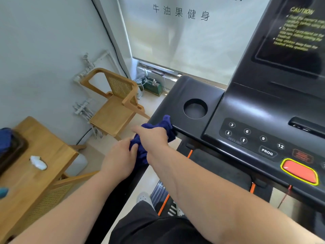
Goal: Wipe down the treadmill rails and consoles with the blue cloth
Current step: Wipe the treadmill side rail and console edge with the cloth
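Note:
The dark blue cloth [166, 125] is bunched at the near left corner of the black treadmill console [233, 110]. My right hand [152, 138] is closed on it there, pressing it against the console's left edge. My left hand [119, 157] grips the cloth's lower end, just below and left of the right hand. The black left rail [123, 189] runs down from under the hands and is mostly hidden by my arms. A round cup holder [195, 108] sits just right of the cloth.
Console buttons [255, 138] and an orange stop button [299, 171] lie to the right. A wooden chair [114, 104] stands by the wall on the left. Nearer left is a wooden table [35, 166] with a dark tray [10, 148]. The treadmill belt [165, 196] is below.

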